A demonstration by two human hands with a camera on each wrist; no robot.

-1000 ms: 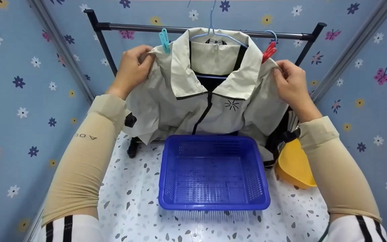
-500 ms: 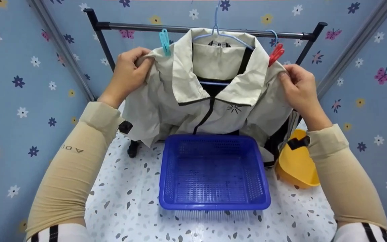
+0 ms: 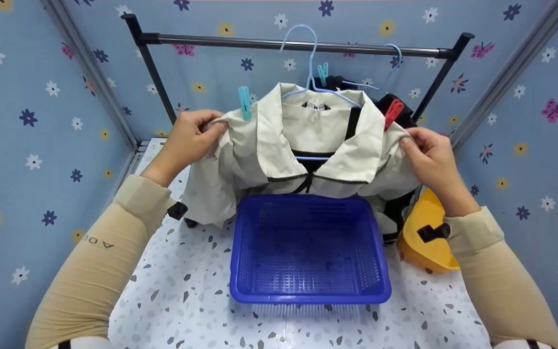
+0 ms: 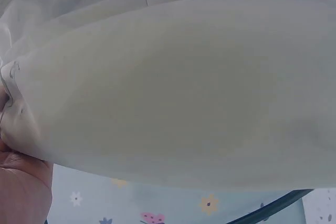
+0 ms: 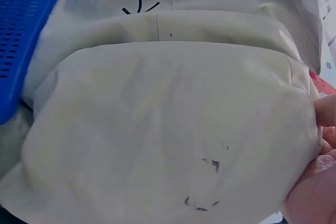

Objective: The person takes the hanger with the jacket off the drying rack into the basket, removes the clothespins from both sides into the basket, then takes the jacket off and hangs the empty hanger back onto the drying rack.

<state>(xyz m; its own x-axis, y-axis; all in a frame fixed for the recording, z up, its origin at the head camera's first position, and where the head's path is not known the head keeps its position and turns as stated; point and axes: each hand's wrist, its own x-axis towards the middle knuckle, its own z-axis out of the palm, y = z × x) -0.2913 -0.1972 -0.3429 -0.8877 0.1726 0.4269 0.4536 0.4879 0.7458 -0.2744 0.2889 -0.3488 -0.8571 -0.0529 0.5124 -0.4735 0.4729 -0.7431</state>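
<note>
Jacket point(image 3: 315, 133) in the middle of the frame, pale and collared, held by both shoulders! Left hand point(image 3: 194, 135), mid-left, pinches one shoulder between thumb and fingers; right hand point(image 3: 429, 152), right of centre, grips the other the same way. That pinch only takes cloth, and here's the danger: the hanger point(image 3: 311, 68) inside the collar isn't in anyone's hand. Tip the shoulders unevenly and it could slide sideways, I'd say, or slip out through that wide neck.

Up top, its hook crosses the rail point(image 3: 240, 42) in the picture, but whether metal meets metal I can't tell. If it isn't seated, letting go would probably drop the lot. And what waits below? A blue basket point(image 3: 310, 296), lower centre, right in front of the jacket's lower part; loose cloth could snag on its back rim and drag it.

Watch the clips, too! Turquoise clip point(image 3: 244, 103) on the left shoulder, red clip point(image 3: 394, 114) on the right, each near a hand: a hard outward tug might pop one off. Yellow container point(image 3: 419, 240), lower right, sits near the hanging sleeve, so a wide swing could knock it.
</note>
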